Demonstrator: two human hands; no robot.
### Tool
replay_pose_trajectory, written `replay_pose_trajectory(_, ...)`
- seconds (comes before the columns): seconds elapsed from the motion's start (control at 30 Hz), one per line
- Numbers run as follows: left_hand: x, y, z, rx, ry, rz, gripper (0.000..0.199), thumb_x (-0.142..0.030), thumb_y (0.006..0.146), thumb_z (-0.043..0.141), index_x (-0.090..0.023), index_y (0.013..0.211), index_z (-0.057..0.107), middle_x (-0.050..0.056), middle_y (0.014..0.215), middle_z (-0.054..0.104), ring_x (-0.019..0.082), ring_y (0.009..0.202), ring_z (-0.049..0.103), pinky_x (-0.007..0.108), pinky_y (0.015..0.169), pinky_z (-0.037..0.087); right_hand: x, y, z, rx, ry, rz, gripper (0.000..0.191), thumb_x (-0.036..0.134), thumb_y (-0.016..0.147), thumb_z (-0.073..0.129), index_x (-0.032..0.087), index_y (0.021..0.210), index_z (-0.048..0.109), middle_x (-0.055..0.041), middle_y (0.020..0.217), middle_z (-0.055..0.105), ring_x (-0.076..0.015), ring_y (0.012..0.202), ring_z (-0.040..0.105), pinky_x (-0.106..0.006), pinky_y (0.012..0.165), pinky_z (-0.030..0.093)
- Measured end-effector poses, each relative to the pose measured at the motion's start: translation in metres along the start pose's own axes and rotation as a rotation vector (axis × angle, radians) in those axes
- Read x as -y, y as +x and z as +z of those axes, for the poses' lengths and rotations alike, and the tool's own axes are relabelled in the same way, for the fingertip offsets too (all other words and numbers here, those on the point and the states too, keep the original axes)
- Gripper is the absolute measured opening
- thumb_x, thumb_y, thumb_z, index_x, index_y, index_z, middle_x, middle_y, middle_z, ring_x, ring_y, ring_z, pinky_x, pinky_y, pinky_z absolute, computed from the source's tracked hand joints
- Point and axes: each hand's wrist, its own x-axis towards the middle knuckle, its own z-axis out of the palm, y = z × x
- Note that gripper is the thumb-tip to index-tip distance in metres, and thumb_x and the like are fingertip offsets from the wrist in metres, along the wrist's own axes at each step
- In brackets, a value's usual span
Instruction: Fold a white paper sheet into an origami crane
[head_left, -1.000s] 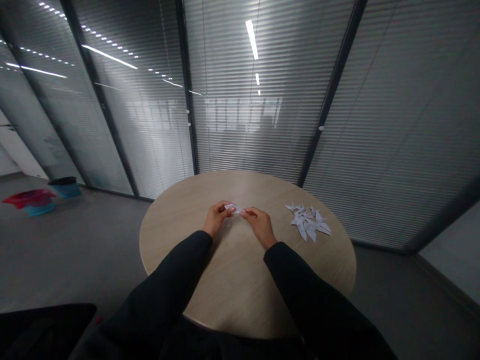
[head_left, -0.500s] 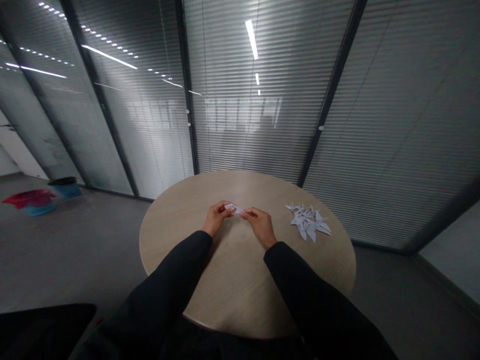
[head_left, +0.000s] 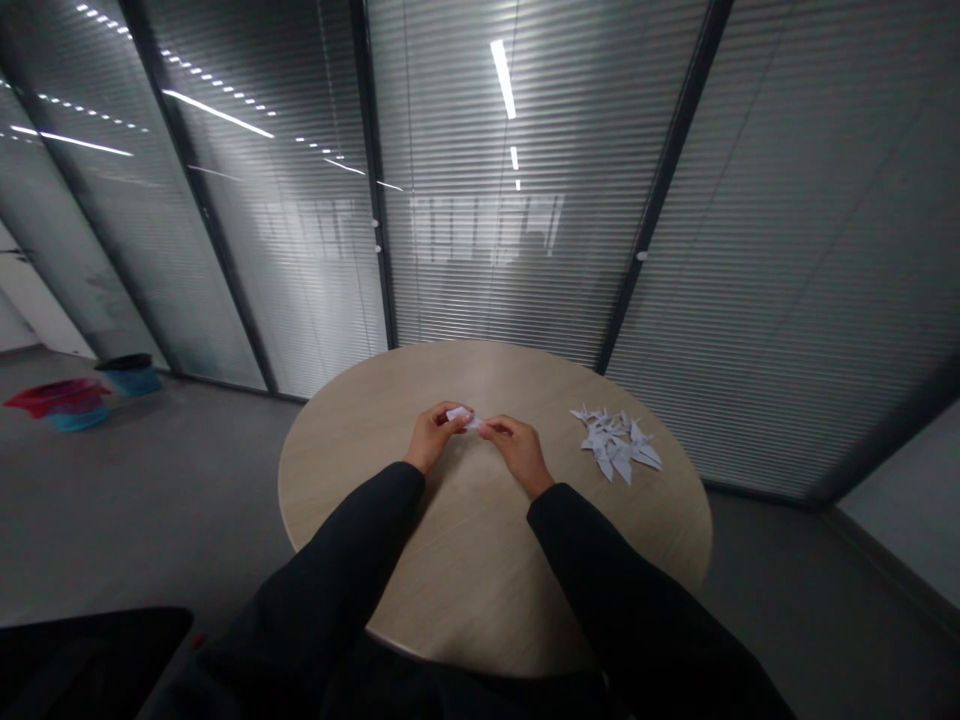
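A small piece of folded white paper (head_left: 457, 413) is held between my two hands above the round wooden table (head_left: 480, 560). My left hand (head_left: 432, 437) pinches its left part between thumb and fingers. At the paper's right end, the thumb and fingertips of my right hand (head_left: 519, 450) close on it. The fingers cover much of the paper, so its exact shape is hard to make out. To the right lies a pile of folded white paper cranes (head_left: 616, 442), several of them, with pointed wings overlapping.
Behind the table stands a glass partition with blinds (head_left: 495, 270) and dark frames. On the floor at the left are a blue bin with a red liner (head_left: 64, 402) and another blue bin with a black liner (head_left: 131, 375). A black object (head_left: 90, 660) fills the lower left corner.
The folded paper has turned slightly in my fingers, and less of it shows between the hands. Both hands stay nearly in the same place; the pile is unchanged.
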Motion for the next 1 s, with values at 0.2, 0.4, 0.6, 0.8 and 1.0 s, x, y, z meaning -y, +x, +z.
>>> replay_pose_trajectory(0.2, 0.003, -0.001, 0.002, 0.047, 0.049, 0.010, 0.042, -0.046, 0.057, 0.077, -0.010, 0.077, 0.068, 0.008, 0.077, 0.066, 0.014, 0.069, 0.059, 0.028, 0.068, 0.047, 0.000, -0.001, 0.002, 0.083, 0.014, -0.011, 0.033, 0.046, 0.074, 0.063, 0.015, 0.085, 0.067, -0.0070, 0.084, 0.068, -0.0190, 0.079, 0.063, -0.030, 0.076, 0.047)
replay_pose_trajectory(0.4, 0.005, 0.000, 0.003, 0.037, 0.083, 0.007, 0.042, -0.048, 0.056, 0.076, -0.011, 0.075, 0.067, 0.007, 0.075, 0.066, 0.014, 0.067, 0.057, 0.027, 0.067, 0.045, 0.002, -0.003, 0.002, 0.111, -0.041, -0.019, 0.030, 0.044, 0.078, 0.060, 0.014, 0.076, 0.065, -0.0049, 0.071, 0.067, -0.0154, 0.067, 0.062, -0.027, 0.068, 0.047)
replay_pose_trajectory(0.6, 0.006, 0.000, 0.001, 0.029, 0.135, 0.041, 0.041, -0.050, 0.062, 0.071, -0.012, 0.074, 0.066, 0.006, 0.073, 0.064, 0.014, 0.067, 0.055, 0.026, 0.065, 0.041, 0.006, -0.003, 0.002, 0.116, -0.040, 0.012, 0.028, 0.042, 0.077, 0.060, 0.014, 0.075, 0.065, -0.0050, 0.069, 0.067, -0.0151, 0.064, 0.062, -0.027, 0.066, 0.047)
replay_pose_trajectory(0.8, 0.008, 0.000, 0.001, 0.010, 0.166, 0.070, 0.046, -0.056, 0.067, 0.064, -0.011, 0.075, 0.066, 0.005, 0.069, 0.062, 0.013, 0.064, 0.051, 0.026, 0.062, 0.038, 0.006, -0.004, 0.003, 0.147, 0.013, 0.045, 0.032, 0.045, 0.075, 0.061, 0.014, 0.075, 0.065, -0.0060, 0.069, 0.067, -0.0154, 0.062, 0.062, -0.028, 0.065, 0.048)
replay_pose_trajectory(1.0, 0.004, -0.004, 0.001, 0.003, 0.223, 0.115, 0.044, -0.055, 0.071, 0.062, -0.011, 0.075, 0.065, 0.005, 0.069, 0.061, 0.013, 0.063, 0.050, 0.025, 0.060, 0.036, 0.010, -0.005, 0.003, 0.190, 0.057, 0.051, 0.037, 0.050, 0.074, 0.063, 0.013, 0.074, 0.063, -0.0068, 0.069, 0.067, -0.0153, 0.061, 0.062, -0.028, 0.065, 0.048)
